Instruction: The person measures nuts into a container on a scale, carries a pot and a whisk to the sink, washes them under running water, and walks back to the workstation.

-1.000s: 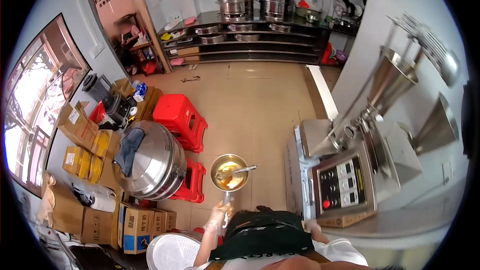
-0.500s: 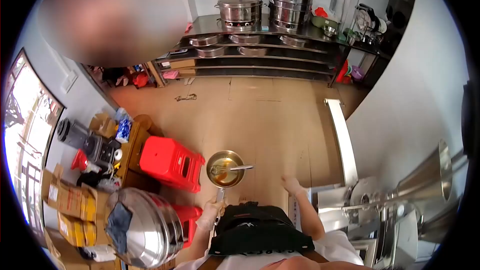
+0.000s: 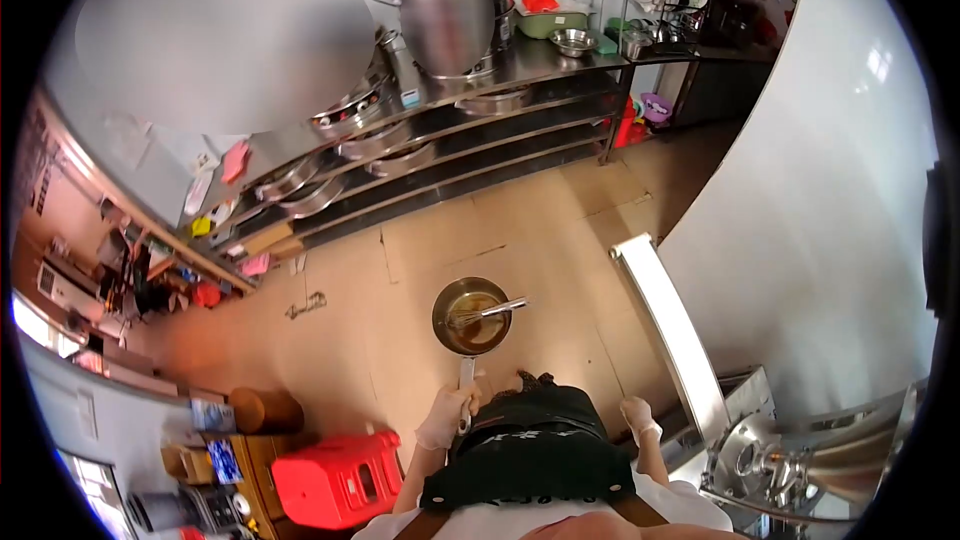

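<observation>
My left hand point(image 3: 449, 414), in a clear glove, is wrapped round the handle of a steel saucepan point(image 3: 442, 328). The pan is held out in front of the dark apron point(image 3: 530, 460). Inside it lies some brownish-yellow liquid, and a wire whisk point(image 3: 490, 312) rests in it with its handle over the right rim. My right hand point(image 3: 639, 414) hangs beside the apron on the right, also gloved, and touches nothing visible. Its fingers are small and blurred.
Ahead stands a steel shelf counter point(image 3: 540, 67) with steamers and a metal bowl point(image 3: 573, 42). A red stool point(image 3: 338, 481) and a wooden cabinet point(image 3: 262, 480) are at lower left. A white-topped ledge point(image 3: 672, 325) and a steel machine point(image 3: 775, 460) lie to the right.
The view has turned right and moved towards the counter. The pan has stayed in my left hand throughout. My right hand, farther out to the side half a second ago, is lower now.
</observation>
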### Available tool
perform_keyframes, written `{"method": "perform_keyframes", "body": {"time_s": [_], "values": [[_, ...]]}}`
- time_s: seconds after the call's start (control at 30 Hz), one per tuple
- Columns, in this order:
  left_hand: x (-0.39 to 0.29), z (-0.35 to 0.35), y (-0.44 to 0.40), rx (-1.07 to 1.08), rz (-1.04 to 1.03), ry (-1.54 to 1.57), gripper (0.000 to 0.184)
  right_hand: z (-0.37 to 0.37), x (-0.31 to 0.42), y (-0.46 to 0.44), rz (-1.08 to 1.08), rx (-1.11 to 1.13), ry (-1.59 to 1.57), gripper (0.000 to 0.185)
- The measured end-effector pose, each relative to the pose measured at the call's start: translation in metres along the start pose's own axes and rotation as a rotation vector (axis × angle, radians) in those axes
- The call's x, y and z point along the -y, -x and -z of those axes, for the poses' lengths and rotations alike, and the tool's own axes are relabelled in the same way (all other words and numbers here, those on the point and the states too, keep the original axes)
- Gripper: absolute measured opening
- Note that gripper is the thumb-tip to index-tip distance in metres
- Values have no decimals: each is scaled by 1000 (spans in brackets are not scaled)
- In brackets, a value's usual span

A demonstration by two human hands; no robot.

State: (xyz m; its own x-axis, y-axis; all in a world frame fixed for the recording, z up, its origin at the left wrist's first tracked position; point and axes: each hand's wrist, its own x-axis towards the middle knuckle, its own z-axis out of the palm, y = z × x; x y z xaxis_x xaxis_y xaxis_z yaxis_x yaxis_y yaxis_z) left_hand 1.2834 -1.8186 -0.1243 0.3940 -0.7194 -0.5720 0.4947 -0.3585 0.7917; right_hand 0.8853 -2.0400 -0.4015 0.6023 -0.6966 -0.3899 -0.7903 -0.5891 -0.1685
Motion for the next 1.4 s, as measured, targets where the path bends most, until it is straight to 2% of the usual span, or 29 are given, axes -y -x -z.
{"method": "perform_keyframes", "body": {"time_s": [0.03, 0.07, 0.1, 0.17, 0.2, 0.27, 0.37, 0.47, 0.57, 0.63, 0.73, 0.8, 0.9, 0.93, 1.0, 1.03, 1.07, 1.13, 1.2, 1.27, 1.33, 1.37, 1.4], "values": [[-16, -3, -26, 13, -16, 11, 37, 14, 1, -37, 142, -74, 162, 13], [-28, -4, -49, 20, -25, 27, 38, 25, 4, -74, 138, -82, 102, 12], [-30, 8, -82, 53, 33, -84, 39, 65, 22, -108, 134, -96, -9, 13], [-74, -5, -119, 87, 29, -11, 36, 160, 68, -164, 129, -130, -199, 17], [-97, -12, -144, 107, 12, 24, 35, 169, 76, -204, 41, -166, -384, 22], [-126, -15, -196, 136, 41, 10, 34, 197, 82, -271, 23, -158, -572, 31], [-170, -25, -288, 197, 84, -50, 40, 237, 77, -352, 57, -188, -571, 30], [-227, -46, -371, 286, 86, -145, 39, 256, 53, -400, -105, -124, -520, 40], [-286, -89, -449, 379, 142, -193, 36, 237, 9, -421, -221, -120, -507, 39], [-329, -127, -502, 435, 186, -214, 36, 293, 8, -416, -477, -109, -665, 40], [-369, -186, -584, 579, 209, -265, 38, 323, -14, -419, -771, -146, -796, 43], [-387, -236, -631, 606, 297, -266, 38, 302, -45, -423, -887, -244, -858, 42], [-416, -317, -695, 668, 312, -353, 38, 302, -84, -445, -1054, -219, -937, 40], [-425, -344, -712, 684, 304, -389, 37, 304, -101, -457, -1052, -204, -936, 37], [-438, -401, -746, 687, 312, -420, 37, 292, -151, -487, -905, -139, -840, 31], [-432, -428, -764, 672, 328, -427, 37, 303, -180, -504, -803, -116, -763, 29], [-429, -450, -785, 668, 352, -429, 36, 319, -204, -520, -796, -121, -680, 23], [-431, -500, -826, 720, 347, -371, 36, 291, -287, -567, -221, -61, 332, 17], [-448, -552, -851, 718, 366, -376, 36, 361, -358, -631, -300, -160, 110, 21], [-468, -630, -902, 737, 349, -373, 34, 465, -425, -708, -639, -299, -648, 29], [-474, -677, -947, 773, 316, -360, 34, 529, -474, -772, -711, -385, -857, 39], [-477, -704, -970, 779, 299, -367, 30, 557, -494, -795, -648, -437, -815, 39], [-480, -733, -993, 790, 282, -376, 26, 560, -523, -820, -678, -391, -771, 41]]}}
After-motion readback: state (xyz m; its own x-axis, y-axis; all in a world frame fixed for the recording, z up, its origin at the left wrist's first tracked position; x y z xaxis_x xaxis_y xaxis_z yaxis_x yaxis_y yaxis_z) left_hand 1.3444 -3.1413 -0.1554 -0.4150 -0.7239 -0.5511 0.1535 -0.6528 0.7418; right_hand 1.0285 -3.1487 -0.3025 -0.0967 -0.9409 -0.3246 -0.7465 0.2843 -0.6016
